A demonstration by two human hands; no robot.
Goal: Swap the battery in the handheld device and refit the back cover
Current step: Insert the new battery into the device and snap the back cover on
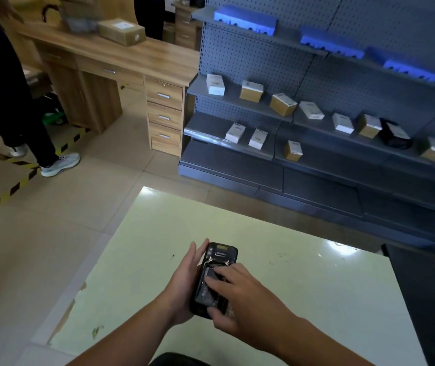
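A black handheld device (220, 256) is held back side up over the pale green table (303, 273), near its front edge. Its back cover is off and the battery bay shows a dark battery (207, 291). My left hand (184, 283) cradles the device from the left and below. My right hand (240, 299) reaches over it from the right, fingertips pressing on the battery's upper end and thumb at the device's lower end. The back cover is not in view.
Grey pegboard shelving (316, 107) with several small boxes stands beyond the table to the right. A wooden desk (121, 56) with drawers is at the back left. A person's legs (26, 122) stand on the tiled floor at far left, by striped floor tape.
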